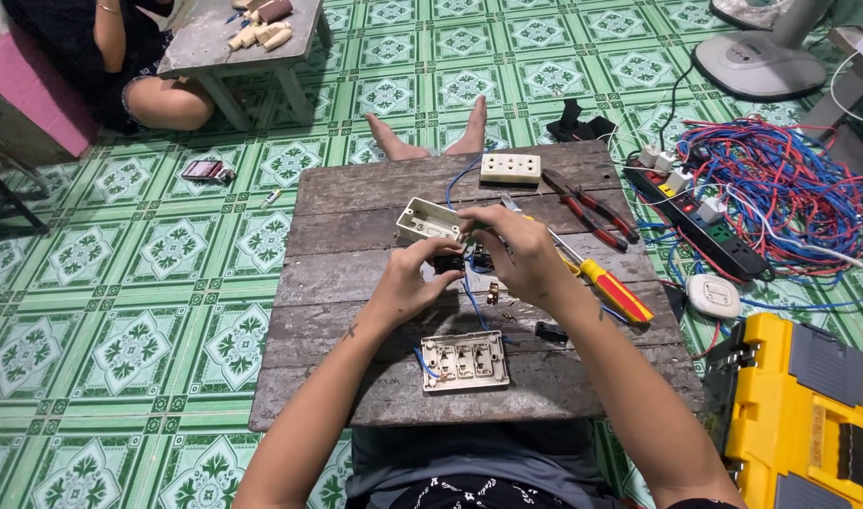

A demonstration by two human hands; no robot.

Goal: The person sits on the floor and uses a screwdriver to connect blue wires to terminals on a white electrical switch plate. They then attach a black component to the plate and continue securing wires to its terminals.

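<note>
Currently we pinch a small black switch module [447,263] between left hand [408,283] and right hand [516,253] mid-board, its blue wire [471,294] attached, while the faceplate [464,360] near the front edge waits unmounted.

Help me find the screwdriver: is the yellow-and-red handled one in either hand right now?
No, the screwdriver lies on the wooden table beside the right hand.

Rough weathered wood table [356,368], glossy floor tiles [168,254]
</note>
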